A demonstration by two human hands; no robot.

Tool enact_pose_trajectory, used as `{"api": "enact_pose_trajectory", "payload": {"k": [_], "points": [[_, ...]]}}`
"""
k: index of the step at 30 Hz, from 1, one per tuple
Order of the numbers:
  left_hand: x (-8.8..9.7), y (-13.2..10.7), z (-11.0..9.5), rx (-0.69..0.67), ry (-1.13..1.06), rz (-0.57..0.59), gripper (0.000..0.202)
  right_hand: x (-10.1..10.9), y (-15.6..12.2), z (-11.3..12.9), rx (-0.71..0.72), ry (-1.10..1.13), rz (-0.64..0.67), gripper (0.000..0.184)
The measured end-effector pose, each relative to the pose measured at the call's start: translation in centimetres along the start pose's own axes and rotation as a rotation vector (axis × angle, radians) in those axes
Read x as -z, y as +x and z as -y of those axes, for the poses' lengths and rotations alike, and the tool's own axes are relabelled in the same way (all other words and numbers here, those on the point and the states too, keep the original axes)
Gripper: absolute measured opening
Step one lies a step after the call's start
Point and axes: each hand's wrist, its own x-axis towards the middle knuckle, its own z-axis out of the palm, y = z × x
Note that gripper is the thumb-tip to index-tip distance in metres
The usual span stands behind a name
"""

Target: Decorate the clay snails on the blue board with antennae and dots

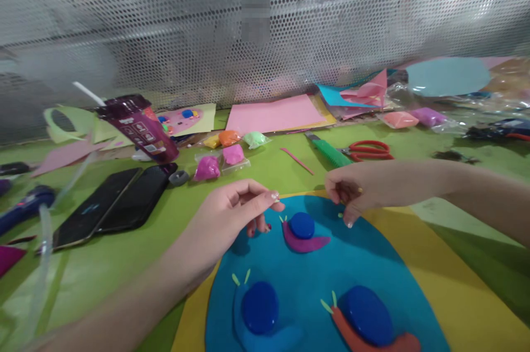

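A blue paper oval on a yellow sheet carries three clay snails with shiny dark blue shells and pale green feelers. The purple snail lies between my hands, the light blue snail at lower left, the orange-red snail at lower right. My left hand hovers left of the purple snail, thumb against index finger; anything pinched there is too small to make out. To the right, my right hand has curled fingers and its thumb apart, beside a tiny pale green bit of clay.
Beyond the oval lie a green cutter, red-handled scissors, a thin pink clay strip and several clay bags. At left, a purple cup with a straw stands near dark phones. Perforated metal rises behind.
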Motion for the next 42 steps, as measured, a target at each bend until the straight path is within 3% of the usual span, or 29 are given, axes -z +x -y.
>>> {"api": "enact_pose_trajectory", "payload": {"k": [10, 17, 24, 42], "points": [[-0.1, -0.2, -0.2, 0.022, 0.043, 0.008, 0.024, -1.1, 0.2, 0.8, -0.069, -0.056, -0.124, 0.033], [-0.3, -0.2, -0.3, 0.018, 0.03, -0.008, 0.023, -0.3, 0.6, -0.4, 0.004, 0.017, -0.082, 0.032], [-0.3, -0.1, 0.0, 0.013, 0.032, 0.002, 0.025, -0.9, 0.4, 0.5, -0.05, -0.072, -0.158, 0.034], [-0.2, -0.3, -0.5, 0.059, 0.046, 0.025, 0.022, -0.7, 0.5, 0.3, -0.008, -0.066, -0.141, 0.038]]}}
